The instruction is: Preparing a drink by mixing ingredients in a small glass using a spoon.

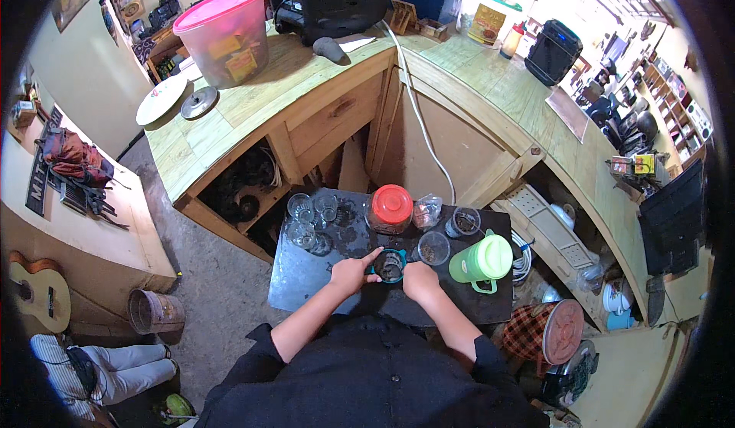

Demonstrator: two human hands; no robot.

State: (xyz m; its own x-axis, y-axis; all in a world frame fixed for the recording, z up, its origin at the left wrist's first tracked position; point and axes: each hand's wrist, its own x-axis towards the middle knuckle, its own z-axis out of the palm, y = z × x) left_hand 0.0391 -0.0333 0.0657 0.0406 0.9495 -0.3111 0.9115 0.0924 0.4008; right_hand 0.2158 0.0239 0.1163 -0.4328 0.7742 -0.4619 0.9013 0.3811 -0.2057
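A small round teal-rimmed cup (390,266) with dark contents stands near the middle of the low dark table (306,294). My left hand (354,275) holds its left side, with index finger and thumb at the rim. On the other side, my right hand (420,281) is closed in a fist against the cup; what it grips is hidden. Just beyond are a red-lidded jar (390,210), a clear plastic tub (434,249) and a clear cup with dark contents (464,222). A light green lidded pitcher (481,262) stands right of my right hand.
Several drinking glasses (302,234) stand at the table's far left, and a clear plastic bag (426,212) lies beside the jar. A wooden counter (306,91) bends around the far side, bearing a pink-lidded tub (226,45). A white cable (423,110) hangs down its front.
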